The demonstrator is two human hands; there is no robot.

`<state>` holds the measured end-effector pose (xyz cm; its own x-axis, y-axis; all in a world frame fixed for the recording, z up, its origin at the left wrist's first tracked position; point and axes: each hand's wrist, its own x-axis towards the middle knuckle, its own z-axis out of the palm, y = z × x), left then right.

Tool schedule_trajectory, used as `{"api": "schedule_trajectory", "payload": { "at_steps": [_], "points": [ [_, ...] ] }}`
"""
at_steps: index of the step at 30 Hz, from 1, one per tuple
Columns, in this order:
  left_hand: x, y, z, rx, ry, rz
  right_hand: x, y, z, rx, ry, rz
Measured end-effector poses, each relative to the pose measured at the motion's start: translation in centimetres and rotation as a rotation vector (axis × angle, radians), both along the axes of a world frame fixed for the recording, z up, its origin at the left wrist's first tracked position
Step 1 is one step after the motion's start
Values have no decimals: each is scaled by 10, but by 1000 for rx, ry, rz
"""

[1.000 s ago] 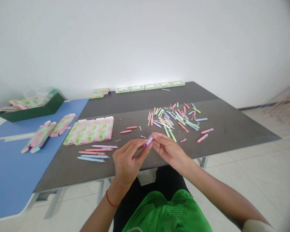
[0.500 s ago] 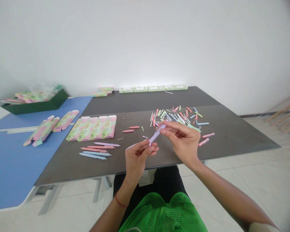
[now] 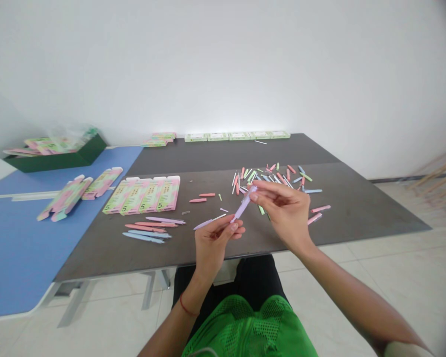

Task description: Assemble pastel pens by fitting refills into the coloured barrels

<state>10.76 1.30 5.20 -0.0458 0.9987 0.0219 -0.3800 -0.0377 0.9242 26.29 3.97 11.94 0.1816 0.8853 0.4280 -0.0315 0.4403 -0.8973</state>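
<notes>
Head view shows the left hand (image 3: 214, 241) and the right hand (image 3: 285, 213) pinching one lilac pen part (image 3: 241, 208) (it is tilted) above the bench (image 3: 134, 263), near scattered pen pieces (image 3: 280, 177).

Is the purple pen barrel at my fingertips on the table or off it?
Off: the left hand and right hand hold the purple pen barrel at opposite ends.

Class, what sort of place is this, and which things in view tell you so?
Probably a pen assembly or packing workspace, judging by the scattered pen parts, the whole-looking pens grouped together, and the printed cartons nearby.
</notes>
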Motion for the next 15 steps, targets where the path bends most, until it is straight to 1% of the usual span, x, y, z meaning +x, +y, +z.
{"api": "schedule_trajectory", "payload": {
  "at_steps": [4,7,12,15],
  "points": [
    [2,0,-1,-22,-5,-12,-2,-6,6,84,-109,22],
    [4,0,-3,-36,-30,-19,-3,-7,9,135,-164,-2],
    [6,2,-7,-35,-77,-44,-1,-7,14,138,-183,-26],
    [7,3,-8,-34,-90,-58,-1,-7,16,169,-200,-69]
  ]
}}
